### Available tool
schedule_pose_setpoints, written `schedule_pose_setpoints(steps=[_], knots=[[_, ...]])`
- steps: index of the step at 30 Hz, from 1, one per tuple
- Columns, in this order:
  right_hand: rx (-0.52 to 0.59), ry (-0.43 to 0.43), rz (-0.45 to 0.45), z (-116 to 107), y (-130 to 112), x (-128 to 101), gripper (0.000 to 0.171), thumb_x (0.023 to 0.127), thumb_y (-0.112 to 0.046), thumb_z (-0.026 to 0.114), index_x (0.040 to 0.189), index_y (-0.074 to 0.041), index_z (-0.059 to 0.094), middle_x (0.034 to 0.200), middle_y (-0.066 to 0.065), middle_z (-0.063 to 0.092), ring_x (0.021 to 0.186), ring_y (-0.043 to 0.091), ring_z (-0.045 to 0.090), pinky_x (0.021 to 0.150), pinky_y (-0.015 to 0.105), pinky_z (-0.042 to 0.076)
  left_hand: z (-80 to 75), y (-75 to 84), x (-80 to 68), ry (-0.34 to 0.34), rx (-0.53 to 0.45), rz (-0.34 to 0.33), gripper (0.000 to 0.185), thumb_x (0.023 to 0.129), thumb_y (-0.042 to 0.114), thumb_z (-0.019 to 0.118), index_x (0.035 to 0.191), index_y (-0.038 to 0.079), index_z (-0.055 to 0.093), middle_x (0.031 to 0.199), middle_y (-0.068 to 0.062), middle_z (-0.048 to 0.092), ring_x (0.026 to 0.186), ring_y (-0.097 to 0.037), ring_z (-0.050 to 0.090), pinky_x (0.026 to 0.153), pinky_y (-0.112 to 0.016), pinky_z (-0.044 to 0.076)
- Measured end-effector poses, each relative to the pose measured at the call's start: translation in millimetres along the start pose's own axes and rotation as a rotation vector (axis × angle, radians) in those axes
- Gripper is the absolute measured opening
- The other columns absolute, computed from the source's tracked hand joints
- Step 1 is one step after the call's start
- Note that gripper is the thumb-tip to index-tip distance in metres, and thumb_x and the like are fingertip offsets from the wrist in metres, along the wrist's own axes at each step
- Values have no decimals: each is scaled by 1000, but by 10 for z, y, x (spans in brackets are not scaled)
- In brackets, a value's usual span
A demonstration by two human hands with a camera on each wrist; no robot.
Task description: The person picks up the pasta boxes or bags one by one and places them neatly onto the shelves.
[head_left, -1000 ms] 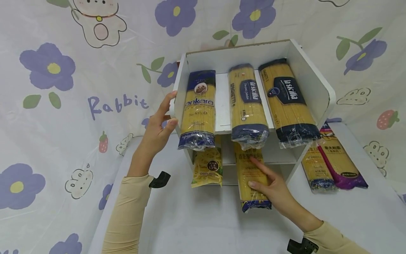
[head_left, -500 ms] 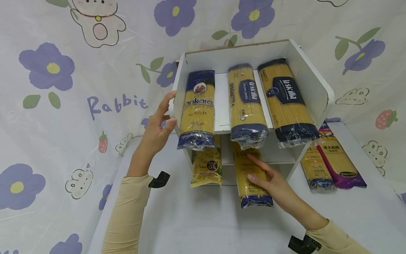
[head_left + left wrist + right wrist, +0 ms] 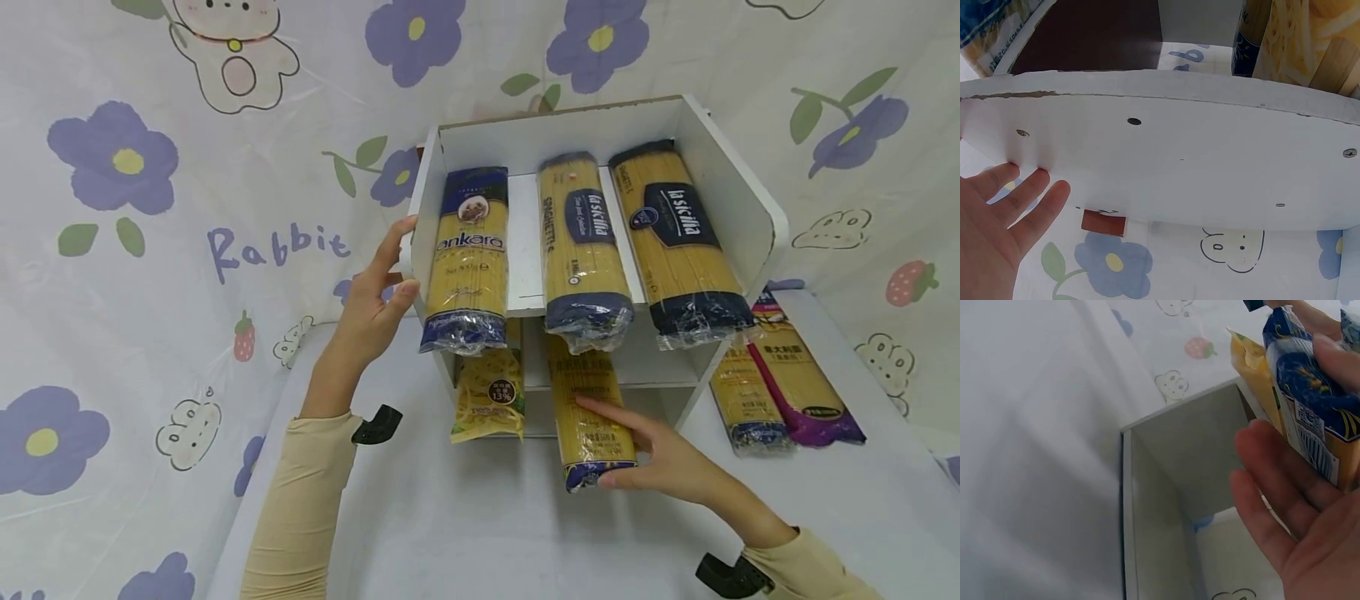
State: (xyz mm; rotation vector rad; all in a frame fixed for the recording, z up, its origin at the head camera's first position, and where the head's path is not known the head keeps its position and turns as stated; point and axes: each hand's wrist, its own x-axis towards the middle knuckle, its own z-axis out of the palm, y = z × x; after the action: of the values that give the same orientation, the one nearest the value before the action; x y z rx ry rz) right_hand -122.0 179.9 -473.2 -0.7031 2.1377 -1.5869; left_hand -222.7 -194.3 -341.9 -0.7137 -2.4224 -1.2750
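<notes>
While your right hand [image 3: 660,462] grips the near end of the spaghetti packet [image 3: 588,408], thumb under the blue end and fingers laid along its top, the packet lies half inside the lower middle opening of the white shelf unit [image 3: 738,200], its far end pointing to 12 o'clock under the upper board. In the right wrist view the same hand [image 3: 1297,531] curls round the packet's blue end [image 3: 1316,419], with the packet at 1 o'clock of the palm.

Your left hand [image 3: 375,296] sits at 9 o'clock of the unit, well apart from the packet, fingers straight and pressed flat on the unit's left side wall, thumb at its front edge. The left wrist view shows those fingers [image 3: 1029,200] touching the white panel [image 3: 1197,162], holding nothing.

On the upper board lie three packets: an ankara packet [image 3: 467,258] at the left and two la sicilia packets [image 3: 585,250] [image 3: 682,242] to its right. A small noodle bag [image 3: 489,392] sits in the lower left opening, just beside the gripped packet at its 9 o'clock. Two more packets [image 3: 780,383] lie on the counter [image 3: 480,533] at 3 o'clock of the unit.
</notes>
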Motion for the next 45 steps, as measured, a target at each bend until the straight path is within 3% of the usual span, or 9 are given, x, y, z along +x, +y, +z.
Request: schedule_pose_setpoints(steps=[5,15,19,22,25,29,33,37,45], knots=[[-8,68,-17,38,-32,15,72,88,-13,74,152,-19,41,153,28,38,109,1,63,83,26,59,-2,-3,-2,4,0,12,85,85,83,39,155,38,24,158,6,38,119,-36,62,86,-55,59],[-114,157,30,4,-51,133,67,88,-22,75,148,-24,46,153,20,43,112,15,64,85,23,56,2,-4,-6,-2,-20,15,85,84,83,39,155,37,24,156,1,42,115,-38,65,83,-56,59],[-242,108,111,-77,-174,159,70,86,-36,77,148,-32,45,108,14,65,76,10,62,61,21,51,1,-3,3,-5,-21,20,85,84,83,39,155,38,24,155,-1,43,114,-38,66,82,-55,60],[-294,4,149,-206,-326,125,69,86,-40,75,147,-34,46,64,-1,49,47,6,41,45,24,40,4,-8,7,-10,-16,13,84,85,83,38,155,39,23,153,-2,45,114,-38,66,82,-53,60],[-175,-132,86,-344,-441,57,59,93,-28,69,148,-24,48,50,-4,46,40,6,38,42,24,40,5,-19,6,-10,-15,8,84,84,83,38,155,40,23,152,-2,47,113,-38,66,82,-54,60],[258,-496,-124,-381,-444,-6,56,101,-9,54,152,-2,35,94,11,75,60,18,65,59,33,58,5,-14,3,-6,-12,5,84,84,84,39,154,40,24,150,-4,49,113,-38,66,82,-54,60],[452,-765,-172,-260,-356,-11,63,103,-22,51,155,3,23,155,15,44,130,27,57,99,41,55,5,-7,3,-1,-9,7,84,84,84,38,154,40,24,149,-4,50,113,-38,67,82,-54,60],[407,-702,-129,-170,-255,-5,66,103,-28,52,155,1,23,163,13,29,149,23,36,115,35,42,7,-1,-2,-9,-12,0,84,84,84,38,154,41,24,150,-3,48,114,-38,66,83,-55,60],[356,-528,-121,-141,-134,28,64,102,-18,54,157,-4,23,158,21,35,147,18,39,117,26,38,6,-15,-6,-5,-34,22,86,85,83,39,155,36,25,151,-3,47,111,-38,66,82,-55,59]])
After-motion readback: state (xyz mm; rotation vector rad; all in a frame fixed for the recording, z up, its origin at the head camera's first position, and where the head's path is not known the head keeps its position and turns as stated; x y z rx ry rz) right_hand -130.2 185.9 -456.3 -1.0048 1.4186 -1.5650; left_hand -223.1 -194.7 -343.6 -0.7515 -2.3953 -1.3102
